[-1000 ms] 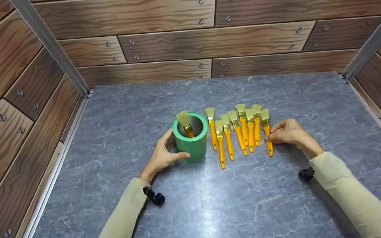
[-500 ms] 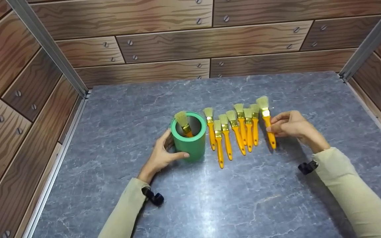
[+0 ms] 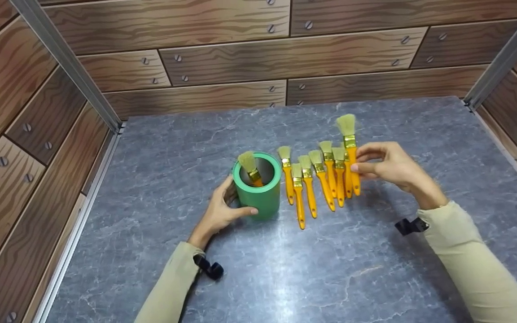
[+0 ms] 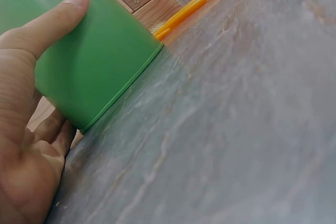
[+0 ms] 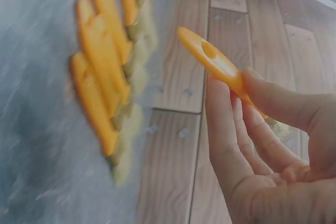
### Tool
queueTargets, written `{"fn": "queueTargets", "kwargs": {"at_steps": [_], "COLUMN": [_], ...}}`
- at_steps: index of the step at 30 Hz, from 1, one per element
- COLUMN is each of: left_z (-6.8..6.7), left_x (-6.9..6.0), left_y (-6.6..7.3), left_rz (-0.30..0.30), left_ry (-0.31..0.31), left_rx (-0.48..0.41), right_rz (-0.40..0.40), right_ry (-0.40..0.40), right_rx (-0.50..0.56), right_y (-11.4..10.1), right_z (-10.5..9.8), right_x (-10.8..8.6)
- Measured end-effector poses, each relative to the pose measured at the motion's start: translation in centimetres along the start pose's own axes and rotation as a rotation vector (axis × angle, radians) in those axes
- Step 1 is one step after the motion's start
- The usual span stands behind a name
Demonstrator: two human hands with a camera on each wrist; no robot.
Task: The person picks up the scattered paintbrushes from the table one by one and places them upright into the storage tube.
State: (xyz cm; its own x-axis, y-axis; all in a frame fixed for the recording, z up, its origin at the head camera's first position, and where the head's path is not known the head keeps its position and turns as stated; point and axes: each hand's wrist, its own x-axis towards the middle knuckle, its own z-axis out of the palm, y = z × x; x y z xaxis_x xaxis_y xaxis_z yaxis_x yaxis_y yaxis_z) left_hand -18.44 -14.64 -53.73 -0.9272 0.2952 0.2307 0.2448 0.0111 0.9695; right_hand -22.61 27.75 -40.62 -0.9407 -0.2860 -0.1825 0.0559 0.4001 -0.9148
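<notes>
A green can [image 3: 265,202] stands on the grey tabletop, with one paintbrush [image 3: 248,163] leaning inside it, bristles up. My left hand [image 3: 218,213] holds the can's left side, thumb across its front; the other fingers are partly hidden behind it. Between thumb and fingers, my right hand [image 3: 391,168] pinches the orange handle of another paintbrush [image 3: 350,148], bristles up. That brush is raised off the table, as the right wrist view shows its handle [image 5: 210,56] apart from the others. Several more paintbrushes [image 3: 323,184] lie in a rough row between can and right hand.
Wood-patterned panels [image 3: 222,63] wall the table at the back and both sides. Grey metal posts [image 3: 72,67] stand at the back corners. A black wrist camera [image 3: 208,267] sits on the left sleeve, another black wrist camera [image 3: 411,225] on the right.
My right hand has lifted the rightmost paintbrush off the table and carried it up and leftward, over the end of the row. The left hand and the can have stayed in place.
</notes>
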Motion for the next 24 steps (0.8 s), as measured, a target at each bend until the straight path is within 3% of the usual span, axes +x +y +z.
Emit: {"fn": "queueTargets", "kwargs": {"at_steps": [15, 24], "left_z": [0.0, 0.0], "left_x": [0.0, 0.0], "left_y": [-0.1, -0.1], "left_rz": [0.006, 0.007], "left_ry": [-0.007, -0.011], "left_rx": [-0.002, -0.013], "right_rz": [-0.198, -0.243], "right_ry": [-0.021, -0.018], "right_rx": [0.034, 0.059], "right_y": [-4.9, -6.7], "right_z": [3.8, 5.7], "right_x": [0.2, 1.0]}}
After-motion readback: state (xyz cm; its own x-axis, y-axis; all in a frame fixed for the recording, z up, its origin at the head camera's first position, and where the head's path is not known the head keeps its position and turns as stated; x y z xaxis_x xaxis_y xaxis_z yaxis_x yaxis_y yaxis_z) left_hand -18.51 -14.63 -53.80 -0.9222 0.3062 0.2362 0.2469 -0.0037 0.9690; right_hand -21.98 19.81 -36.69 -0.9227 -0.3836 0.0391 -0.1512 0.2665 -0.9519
